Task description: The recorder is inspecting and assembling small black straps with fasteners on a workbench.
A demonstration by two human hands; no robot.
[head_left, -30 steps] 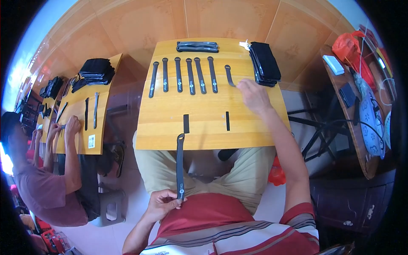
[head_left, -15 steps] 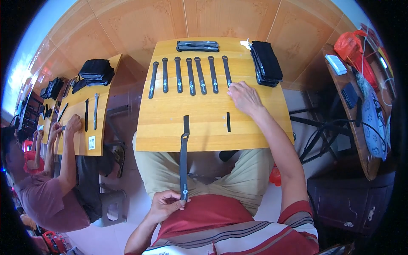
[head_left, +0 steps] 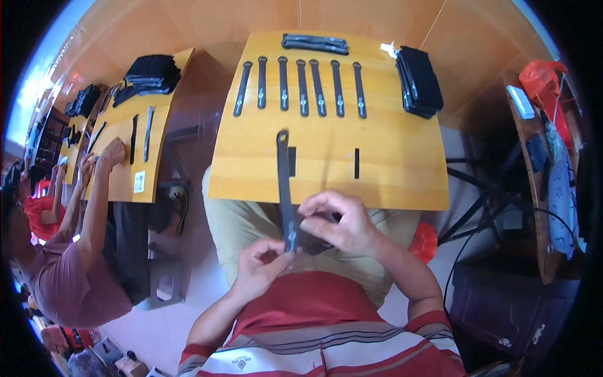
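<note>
My left hand (head_left: 264, 267) pinches the lower end of a dark grey strap (head_left: 284, 182), close to its small white print. The strap stands up and away from me, its slotted end above the table's near part. Just right of the strap is my right hand (head_left: 342, 223), slightly blurred, thumb and fingers apart with nothing seen between them. Farther back on the table lies a row of similar straps (head_left: 302, 88), side by side, slotted ends away from me. Two black marks lie near the front edge, one short strip (head_left: 357, 163) and one patch (head_left: 292, 161) partly behind the held strap.
On the wooden table (head_left: 389, 188), a strap bundle (head_left: 314, 44) lies at the back and a black stack (head_left: 418, 81) at the back right. Leftward, a co-worker (head_left: 75, 276) sits at another table (head_left: 122, 182). A side shelf (head_left: 531, 188) with a red bag (head_left: 540, 81) stands right.
My right hand has come back from the rightmost strap of the row to beside the held strap. My left hand has lifted the strap forward, and the view has shifted.
</note>
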